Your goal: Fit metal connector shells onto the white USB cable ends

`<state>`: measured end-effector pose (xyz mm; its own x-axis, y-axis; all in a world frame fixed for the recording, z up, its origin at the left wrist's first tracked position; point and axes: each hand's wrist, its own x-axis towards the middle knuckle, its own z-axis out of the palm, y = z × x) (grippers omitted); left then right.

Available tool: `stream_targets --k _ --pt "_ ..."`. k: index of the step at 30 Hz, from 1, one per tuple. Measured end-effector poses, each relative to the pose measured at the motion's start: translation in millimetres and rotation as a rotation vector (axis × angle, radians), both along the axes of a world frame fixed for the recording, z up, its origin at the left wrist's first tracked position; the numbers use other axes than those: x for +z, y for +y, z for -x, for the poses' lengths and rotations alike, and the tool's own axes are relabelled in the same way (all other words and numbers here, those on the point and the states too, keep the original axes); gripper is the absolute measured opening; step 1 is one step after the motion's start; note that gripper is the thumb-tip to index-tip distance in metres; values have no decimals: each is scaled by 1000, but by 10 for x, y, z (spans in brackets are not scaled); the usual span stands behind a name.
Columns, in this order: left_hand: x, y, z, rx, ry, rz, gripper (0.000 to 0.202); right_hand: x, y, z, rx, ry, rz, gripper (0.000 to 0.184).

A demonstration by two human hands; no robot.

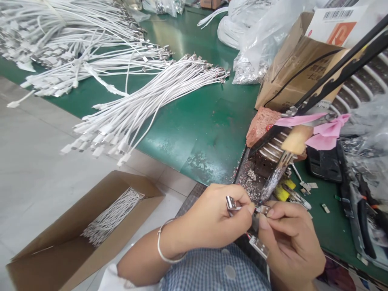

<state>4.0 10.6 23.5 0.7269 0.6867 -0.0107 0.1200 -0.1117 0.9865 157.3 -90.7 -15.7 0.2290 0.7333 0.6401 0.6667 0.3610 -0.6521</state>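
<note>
My left hand (216,218) pinches the end of a thin white cable between thumb and forefinger. A metal USB plug (230,203) pokes out among its fingers. My right hand (292,238) is closed on a small metal USB connector (263,209), right in front of the left fingertips. Fine wires show between the two hands. Just above them, the tip of a fixed soldering iron (275,176) with a wooden handle points down at the connector. Below, another metal connector (258,246) with thin coloured wires hangs by my right palm; what holds it is hidden.
White cables (151,97) lie in bundles across the green table (194,129). An open cardboard box (121,234) with cables stands lower left. Solder crumbs (248,176), a brick (262,123), a phone (325,163) and pliers (365,226) surround the iron.
</note>
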Motion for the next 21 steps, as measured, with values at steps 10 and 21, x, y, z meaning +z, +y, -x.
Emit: stream_targets --k 10,21 --pt "10 -3 -4 -4 24 -16 15 -3 -17 17 13 45 15 19" --pt "12 8 11 -14 89 4 15 -3 -22 22 41 36 35 20"
